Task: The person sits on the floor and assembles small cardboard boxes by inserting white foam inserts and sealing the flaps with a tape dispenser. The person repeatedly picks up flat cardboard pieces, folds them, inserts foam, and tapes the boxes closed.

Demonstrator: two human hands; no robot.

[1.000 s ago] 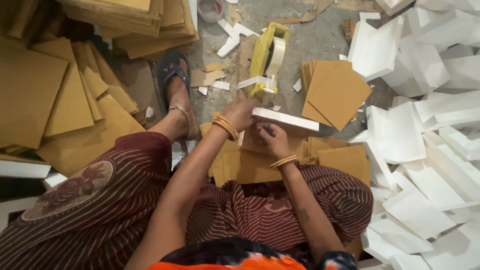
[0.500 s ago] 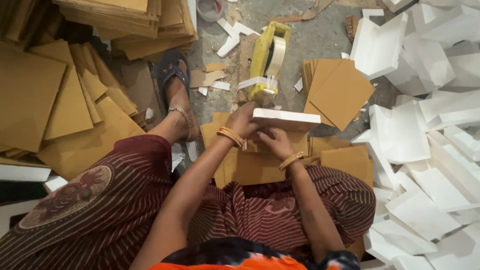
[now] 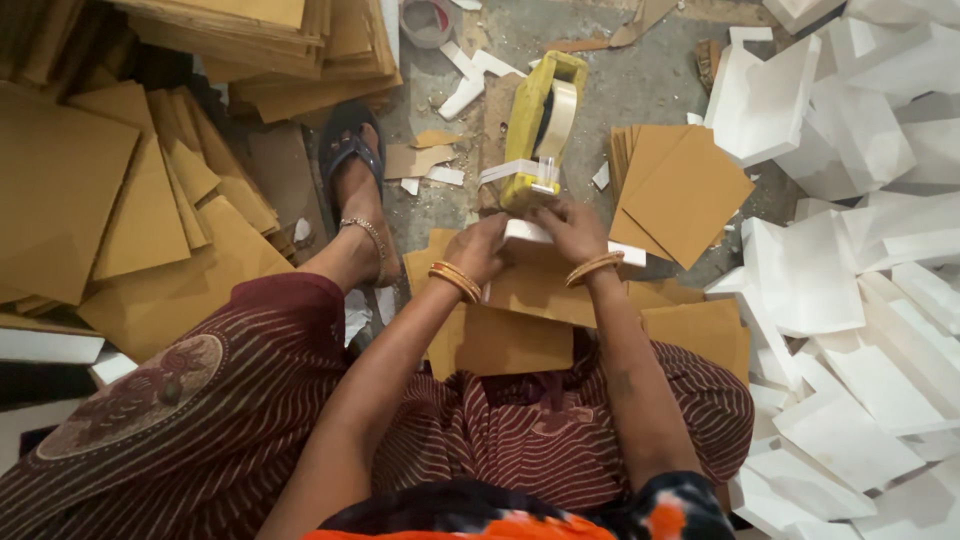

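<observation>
Head view looked down on a person sitting on the floor (image 3: 650, 80) amid heaps of board: brown sheets (image 3: 70, 200) banked on the left, white pieces (image 3: 860, 300) piled on the right, and a small brown stack (image 3: 680, 190) just right of centre. Over the lap, slightly on the far side, lay a white box (image 3: 560, 242), its long axis running left to right and tipping a little down toward the right. Both hands met on it. The left hand (image 3: 480, 250) was curled around the box's left end, fingers closed on the edge. The right hand (image 3: 575, 228) was pinching the far edge near the middle, fingertips bunched together. Directly beyond the box, touching or all but touching those fingertips, stood a yellow tape dispenser (image 3: 540, 130), its length pointing away from the person, a loose tape tab (image 3: 510, 170) sticking out to the left. The right hand was the nearer to the tab.
</observation>
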